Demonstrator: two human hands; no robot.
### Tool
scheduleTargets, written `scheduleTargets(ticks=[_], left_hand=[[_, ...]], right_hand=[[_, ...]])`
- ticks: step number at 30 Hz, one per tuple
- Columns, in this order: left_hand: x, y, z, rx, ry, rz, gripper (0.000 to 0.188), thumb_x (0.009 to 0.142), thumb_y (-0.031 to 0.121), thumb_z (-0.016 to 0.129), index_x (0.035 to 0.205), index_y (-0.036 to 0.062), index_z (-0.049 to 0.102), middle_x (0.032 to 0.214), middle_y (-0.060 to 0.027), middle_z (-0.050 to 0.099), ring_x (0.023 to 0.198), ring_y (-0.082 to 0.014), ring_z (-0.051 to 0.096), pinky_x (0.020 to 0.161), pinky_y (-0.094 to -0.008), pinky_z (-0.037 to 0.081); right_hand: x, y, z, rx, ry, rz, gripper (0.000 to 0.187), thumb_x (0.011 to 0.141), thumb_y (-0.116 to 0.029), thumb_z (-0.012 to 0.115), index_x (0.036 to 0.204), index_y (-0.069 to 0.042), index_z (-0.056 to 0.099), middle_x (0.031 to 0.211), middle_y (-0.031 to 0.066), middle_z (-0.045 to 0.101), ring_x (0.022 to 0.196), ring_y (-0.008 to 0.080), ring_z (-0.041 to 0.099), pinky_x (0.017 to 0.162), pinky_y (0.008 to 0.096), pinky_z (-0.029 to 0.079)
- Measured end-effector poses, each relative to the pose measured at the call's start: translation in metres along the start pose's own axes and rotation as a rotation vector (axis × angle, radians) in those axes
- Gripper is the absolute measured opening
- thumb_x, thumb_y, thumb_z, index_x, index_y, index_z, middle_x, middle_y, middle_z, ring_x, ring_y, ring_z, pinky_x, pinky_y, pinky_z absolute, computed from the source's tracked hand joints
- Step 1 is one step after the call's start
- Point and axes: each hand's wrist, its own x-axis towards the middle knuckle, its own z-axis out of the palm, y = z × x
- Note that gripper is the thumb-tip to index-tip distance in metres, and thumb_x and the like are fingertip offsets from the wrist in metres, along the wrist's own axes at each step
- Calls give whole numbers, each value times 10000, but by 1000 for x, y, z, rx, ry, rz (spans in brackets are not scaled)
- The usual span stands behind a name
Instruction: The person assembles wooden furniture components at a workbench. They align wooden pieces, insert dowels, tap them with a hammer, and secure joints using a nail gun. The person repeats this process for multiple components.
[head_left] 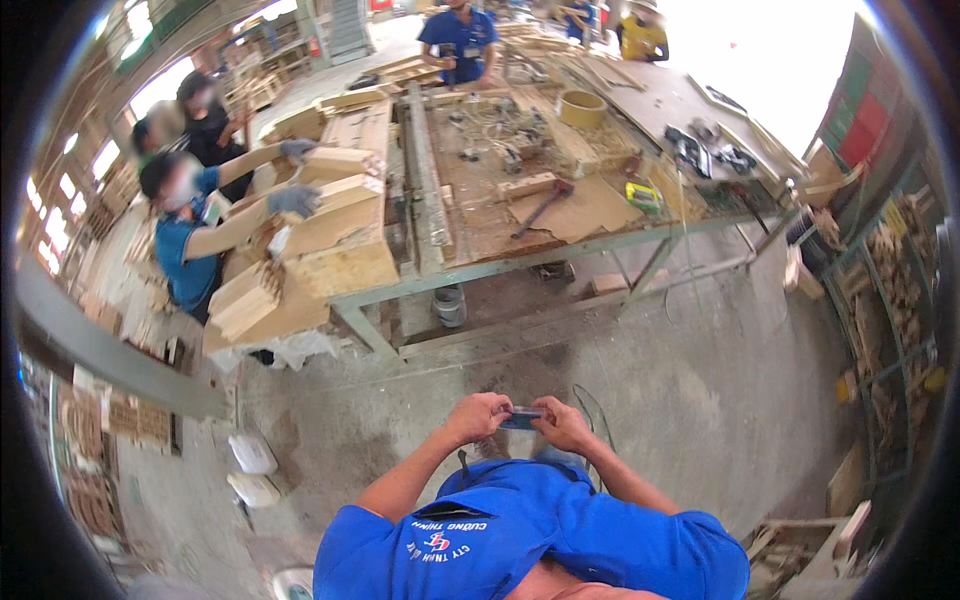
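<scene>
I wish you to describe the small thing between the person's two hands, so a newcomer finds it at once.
Start at the big workbench and go down across the grey floor to the blue shirt. Just above the shirt, the left hand and the right hand hold a small flat thing between them. Its dark bluish colour sets it apart from the bare hands.

Handheld object [521,421] bluish; shirt [630,535] bright blue; floor [740,350] grey.
</scene>
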Motion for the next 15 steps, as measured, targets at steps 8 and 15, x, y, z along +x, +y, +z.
scheduleTargets(ticks=[8, 15], left_hand=[[60, -26, -23, -115, -78, -175, 215, 965, 204, 735, 1142, 88, 772, 1014, -149, 790, 931, -287, 757, 824, -404, 579], [122, -61, -48, -287, 59, -362, 242, 975, 248, 757, 1116, 52, 761, 992, -132, 812, 910, -248, 781, 819, -375, 593]], right_hand=[[80, 21, -7, -32, -141, -138, 279, 1021, -345, 666, 1269, -237, 735, 1097, 168, 771, 1005, 442, 725, 844, 509, 582], [195, 26, -33, -42, -295, -205, 261, 1018, -334, 664, 1206, -177, 753, 1058, 184, 765, 965, 441, 723, 820, 526, 572]])
